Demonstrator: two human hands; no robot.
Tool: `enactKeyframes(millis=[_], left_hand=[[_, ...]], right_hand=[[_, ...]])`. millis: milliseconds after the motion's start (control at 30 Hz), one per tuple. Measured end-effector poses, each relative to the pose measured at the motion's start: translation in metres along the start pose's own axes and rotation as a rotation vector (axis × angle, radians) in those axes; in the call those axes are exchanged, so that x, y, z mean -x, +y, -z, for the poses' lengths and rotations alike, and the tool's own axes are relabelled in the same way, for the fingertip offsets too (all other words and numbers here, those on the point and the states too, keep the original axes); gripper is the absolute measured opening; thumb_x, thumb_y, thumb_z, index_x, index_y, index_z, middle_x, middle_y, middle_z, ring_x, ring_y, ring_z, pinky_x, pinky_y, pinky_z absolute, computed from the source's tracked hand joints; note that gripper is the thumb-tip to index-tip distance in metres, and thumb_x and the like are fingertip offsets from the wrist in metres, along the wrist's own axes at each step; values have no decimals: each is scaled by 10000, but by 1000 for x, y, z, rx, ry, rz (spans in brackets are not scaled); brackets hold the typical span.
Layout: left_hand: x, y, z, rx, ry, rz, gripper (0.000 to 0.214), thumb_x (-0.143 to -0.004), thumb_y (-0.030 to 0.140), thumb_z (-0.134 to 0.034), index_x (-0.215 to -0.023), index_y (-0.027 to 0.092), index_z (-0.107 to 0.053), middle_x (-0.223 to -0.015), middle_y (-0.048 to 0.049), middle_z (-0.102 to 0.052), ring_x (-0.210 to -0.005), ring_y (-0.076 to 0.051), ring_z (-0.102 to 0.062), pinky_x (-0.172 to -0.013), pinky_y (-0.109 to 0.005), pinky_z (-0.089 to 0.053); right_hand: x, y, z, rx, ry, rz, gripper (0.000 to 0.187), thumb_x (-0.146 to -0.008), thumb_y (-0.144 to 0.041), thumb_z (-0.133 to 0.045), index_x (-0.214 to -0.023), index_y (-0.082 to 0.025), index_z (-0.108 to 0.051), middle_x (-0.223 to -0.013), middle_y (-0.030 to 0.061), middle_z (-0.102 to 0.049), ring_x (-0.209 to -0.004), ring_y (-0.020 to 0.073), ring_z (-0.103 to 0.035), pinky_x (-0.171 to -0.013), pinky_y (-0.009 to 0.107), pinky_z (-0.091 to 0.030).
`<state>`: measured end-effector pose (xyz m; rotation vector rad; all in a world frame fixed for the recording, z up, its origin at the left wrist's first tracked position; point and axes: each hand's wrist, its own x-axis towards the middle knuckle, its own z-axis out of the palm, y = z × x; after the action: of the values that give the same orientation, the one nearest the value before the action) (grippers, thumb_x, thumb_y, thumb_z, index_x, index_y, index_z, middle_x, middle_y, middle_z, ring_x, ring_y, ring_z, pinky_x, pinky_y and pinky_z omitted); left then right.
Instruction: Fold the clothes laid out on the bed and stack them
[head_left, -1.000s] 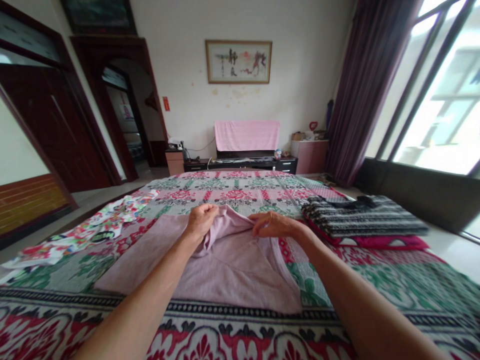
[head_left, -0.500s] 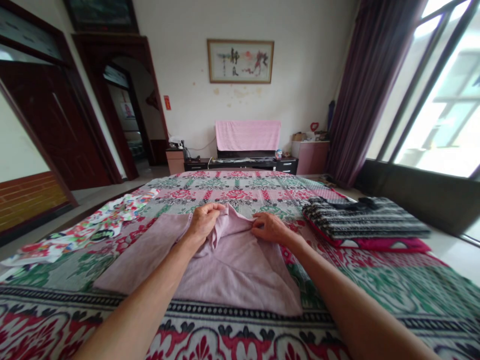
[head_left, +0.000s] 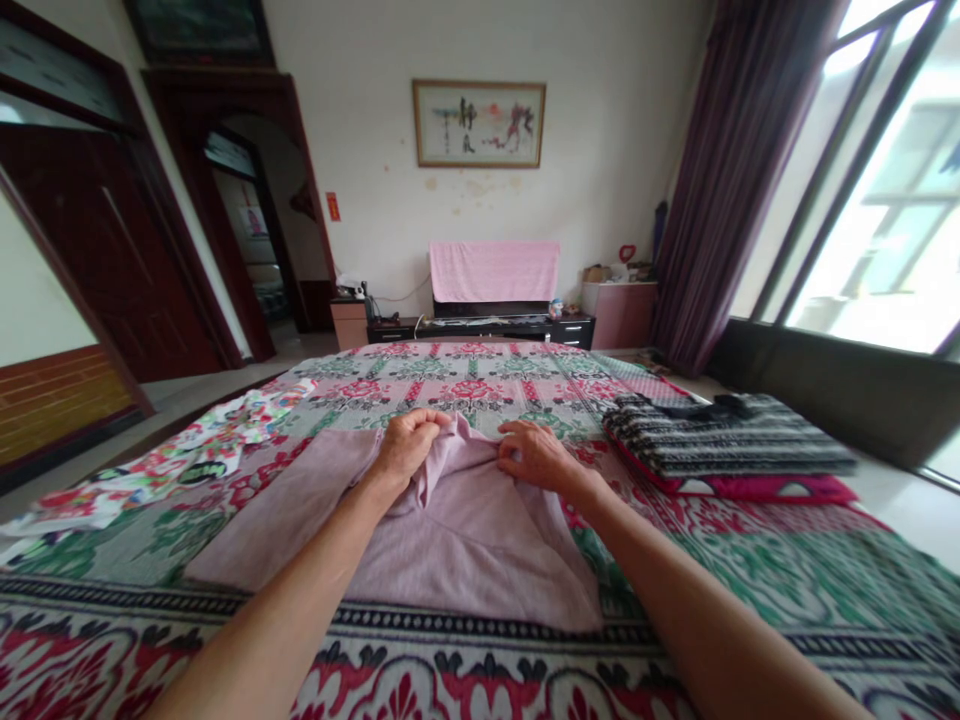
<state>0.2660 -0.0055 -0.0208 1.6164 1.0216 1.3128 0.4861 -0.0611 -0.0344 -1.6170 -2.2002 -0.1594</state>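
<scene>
the pale pink garment (head_left: 472, 570) lies on the bed, spread on the patterned cover (head_left: 480, 700) with its long axis running left to right, and both hands sit along its far side, so most of the cloth lies between them and the person. the left hand (head_left: 411, 445) is over about the middle of that length, its grip pinching a bunched fold of the cloth between thumb and fingers and lifting it into a small peak. the right hand (head_left: 536, 455) is just beside that peak, nearer the garment's right end; its fingers are bent at the raised far edge, thumb close to forefinger, but whether they pinch the cloth or only touch it i cannot tell. a short stretch of raised edge runs between the two. the striped knit (head_left: 735, 435) lies well to the right, the floral cloth (head_left: 225, 430) to the left, both apart from the hands.
</scene>
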Motion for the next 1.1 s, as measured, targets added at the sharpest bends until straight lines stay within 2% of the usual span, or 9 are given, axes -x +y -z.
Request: enactKeyframes(millis=[100,167,300,367,433,667,867,967,1100], left_hand=[[-1,-2,0,9,-3,9,200,-610,245,-563,-714,159,-709,-768,-39,-719,-758,-174,-631,-737,-277,-475],[-2,-3,0,23,-4,12,194,-611,247,-566,-711,160,-708,-763,-36,-718,-754,-173,-631,-733,-275,-476],[-3,-3,1,43,-12,4,184,-614,232,-567,-710,159,-706,-758,-30,-717,-769,-170,-636,-756,-271,-477],[-2,-3,2,43,-27,7,180,-615,220,-563,-708,159,-705,-761,-29,-718,-777,-169,-639,-765,-270,-475],[-2,-2,2,41,-38,11,179,-619,215,-560,-707,159,-706,-757,-28,-717,-774,-167,-640,-766,-269,-474],[-2,3,1,42,-23,-40,185,-639,234,-566,-726,158,-711,-783,-32,-718,-783,-159,-633,-771,-265,-464],[0,10,7,27,-146,39,227,-614,209,-575,-780,156,-721,-740,-23,-704,-672,-131,-601,-646,-233,-447],[3,20,16,-3,-293,68,243,-604,182,-562,-782,162,-726,-708,-12,-693,-625,-113,-569,-603,-218,-422],[7,33,30,-156,-682,97,261,-636,193,-579,-835,159,-745,-737,-21,-698,-655,-118,-562,-614,-220,-409]], right_hand=[[-3,2,16,-36,25,-47,132,-755,-262,-620,-766,-204,-737,-1151,90,-646,-1027,220,-599,-875,298,-430],[-4,-1,27,-81,-13,-62,146,-745,-241,-606,-726,-174,-735,-934,80,-699,-865,188,-633,-782,263,-450],[-4,-12,37,-433,-374,-64,195,-726,-260,-578,-805,-180,-738,-706,-3,-691,-644,116,-603,-600,198,-439],[-3,-15,36,-581,-563,-150,206,-702,-260,-582,-817,-183,-735,-671,-13,-689,-595,104,-592,-541,182,-432],[-2,-13,35,-590,-632,-259,172,-676,-239,-578,-733,-168,-724,-599,-7,-670,-530,101,-571,-490,182,-418],[0,2,29,-517,-463,-278,166,-668,-215,-524,-628,-157,-675,-542,-12,-623,-474,83,-523,-457,177,-397],[0,3,32,-499,-567,-298,189,-668,-243,-532,-700,-164,-700,-533,-16,-609,-419,77,-471,-415,183,-355],[-1,16,41,-435,-325,-336,224,-706,-264,-511,-701,-148,-703,-554,3,-621,-442,80,-476,-438,188,-354],[-2,33,44,-260,42,-414,268,-736,-258,-495,-762,-136,-732,-609,17,-656,-553,106,-546,-517,190,-378]])
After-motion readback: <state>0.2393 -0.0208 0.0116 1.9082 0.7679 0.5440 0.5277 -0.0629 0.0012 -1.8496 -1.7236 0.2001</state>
